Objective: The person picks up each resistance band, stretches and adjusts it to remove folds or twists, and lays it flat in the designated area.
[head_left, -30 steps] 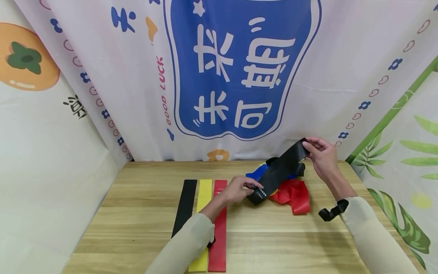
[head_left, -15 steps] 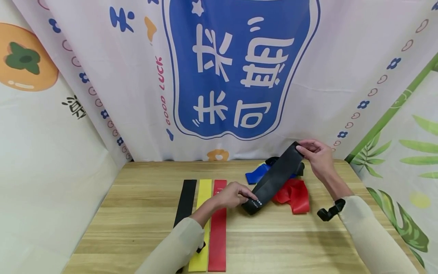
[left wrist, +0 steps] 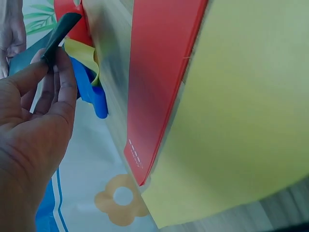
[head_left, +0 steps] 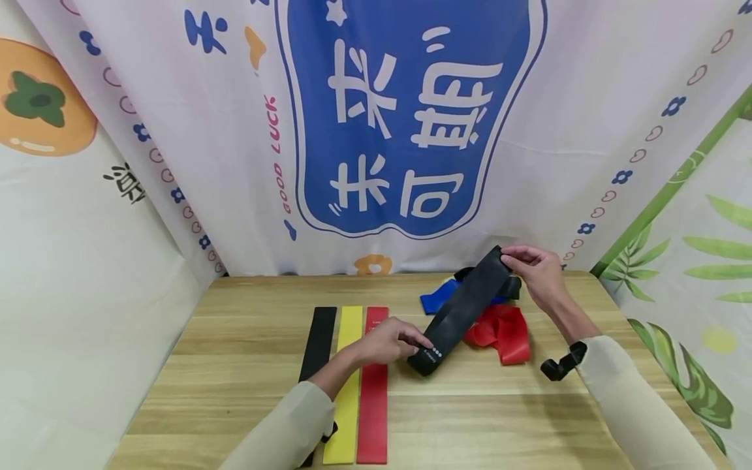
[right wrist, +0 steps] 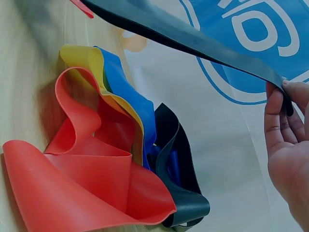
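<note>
A black resistance band (head_left: pixel 461 310) with small white print near its lower end stretches slantwise between both hands, above the table. My left hand (head_left: pixel 384 341) pinches the lower, nearer end; in the left wrist view the thumb and fingers of the left hand (left wrist: pixel 41 101) hold the band's edge. The upper, farther end is pinched by my right hand (head_left: pixel 537 271), thumb against fingers, as the right hand (right wrist: pixel 292 130) also shows in the right wrist view. Beneath and behind it lies a tangled pile with a red band (head_left: pixel 499 333), a blue band (head_left: pixel 437 297) and another black band (right wrist: pixel 181 179).
To the left, a flat black band (head_left: pixel 318 343), a yellow band (head_left: pixel 346 391) and a red band (head_left: pixel 373 405) lie side by side, partly under the left arm. A yellow band (right wrist: pixel 79 58) shows in the pile. Printed cloth (head_left: pixel 235 163) hangs behind the wooden table (head_left: pixel 194 391).
Both hands have moved left and toward the near side with the black band, drawing it away from over the pile. The flat bands and the pile stay where they were.
</note>
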